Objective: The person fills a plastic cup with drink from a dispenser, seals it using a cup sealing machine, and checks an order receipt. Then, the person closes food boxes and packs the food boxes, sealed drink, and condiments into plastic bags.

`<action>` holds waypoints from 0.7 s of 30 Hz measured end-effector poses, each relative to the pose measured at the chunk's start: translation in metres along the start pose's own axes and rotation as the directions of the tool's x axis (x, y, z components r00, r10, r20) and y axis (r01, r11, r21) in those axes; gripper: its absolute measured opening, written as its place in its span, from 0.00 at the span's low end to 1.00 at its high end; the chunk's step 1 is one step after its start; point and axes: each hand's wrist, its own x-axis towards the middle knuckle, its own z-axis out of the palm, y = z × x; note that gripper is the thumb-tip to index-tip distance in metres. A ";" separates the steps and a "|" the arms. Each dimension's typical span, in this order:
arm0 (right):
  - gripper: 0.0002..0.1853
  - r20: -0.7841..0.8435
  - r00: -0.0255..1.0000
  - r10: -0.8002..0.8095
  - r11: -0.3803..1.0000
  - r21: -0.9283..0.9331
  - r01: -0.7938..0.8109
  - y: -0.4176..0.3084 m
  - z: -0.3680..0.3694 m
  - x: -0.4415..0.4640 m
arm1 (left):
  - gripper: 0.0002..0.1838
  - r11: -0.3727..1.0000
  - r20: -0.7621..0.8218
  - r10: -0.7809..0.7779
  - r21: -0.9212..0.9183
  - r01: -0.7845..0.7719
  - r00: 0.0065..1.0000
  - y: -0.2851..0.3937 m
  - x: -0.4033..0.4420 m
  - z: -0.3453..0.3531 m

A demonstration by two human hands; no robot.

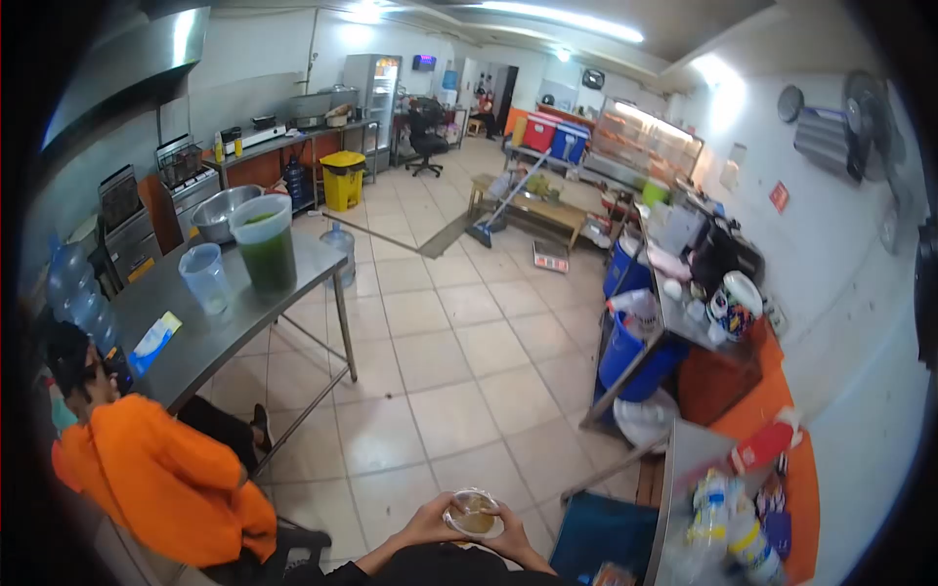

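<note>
A small round clear plastic cup (473, 514) with brownish contents is held low in front of my body, at the bottom of the head view. My left hand (430, 521) grips it from one side, fingers curled round the rim. From the other side my right hand (510, 537) closes on the same cup, its thumb near the top. Clear film or a lid seems to cover the cup; which of these I cannot tell.
At left, a person in an orange shirt (166, 479) sits by a steel table (215, 342) bearing a tub of green liquid (265, 249) and a clear jug (203, 278). Cluttered steel counters (674, 459) and blue bins (625, 361) line the right. A broom (481, 232) leans against a low wooden table (532, 207).
</note>
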 end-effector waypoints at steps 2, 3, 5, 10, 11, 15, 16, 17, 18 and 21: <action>0.29 -0.032 0.999 -0.039 0.998 -0.056 0.037 0.023 -0.025 0.057 | 0.25 0.984 0.060 0.108 0.135 -0.116 0.992 0.005 0.071 -0.013; 0.29 -0.024 0.999 -0.040 0.998 -0.051 0.039 0.033 -0.039 0.083 | 0.25 0.984 0.051 0.104 0.137 -0.110 0.993 0.001 0.106 -0.016; 0.29 -0.104 0.993 -0.048 0.997 -0.070 0.040 0.052 -0.063 0.136 | 0.25 0.963 0.132 0.202 0.152 -0.221 0.970 -0.009 0.177 -0.023; 0.27 -0.165 0.979 0.116 0.993 -0.004 -0.119 0.099 -0.103 0.273 | 0.25 0.985 0.164 0.110 0.113 -0.130 0.980 -0.039 0.332 -0.048; 0.27 -0.143 0.983 0.115 0.993 -0.001 -0.117 0.109 -0.112 0.303 | 0.24 0.994 0.121 0.064 0.081 -0.075 0.990 -0.044 0.356 -0.053; 0.27 0.053 0.998 -0.031 0.998 -0.059 0.034 0.149 -0.147 0.443 | 0.25 0.997 -0.076 -0.066 0.024 0.068 0.995 -0.059 0.458 -0.089; 0.26 0.134 0.989 -0.057 0.998 0.004 0.057 0.160 -0.151 0.477 | 0.25 0.994 -0.135 -0.104 -0.035 0.100 0.985 -0.058 0.481 -0.098; 0.26 0.144 0.987 -0.064 0.998 0.018 0.062 0.167 -0.151 0.510 | 0.25 0.994 -0.148 -0.110 -0.026 0.107 0.983 -0.065 0.505 -0.113; 0.26 0.198 0.978 -0.063 0.998 0.021 0.060 0.173 -0.152 0.544 | 0.26 0.995 -0.190 -0.087 0.025 0.093 0.978 -0.076 0.529 -0.126; 0.26 0.325 0.943 -0.072 0.997 -0.009 0.079 0.198 -0.148 0.643 | 0.27 0.998 -0.308 -0.038 -0.050 0.024 0.951 -0.126 0.594 -0.162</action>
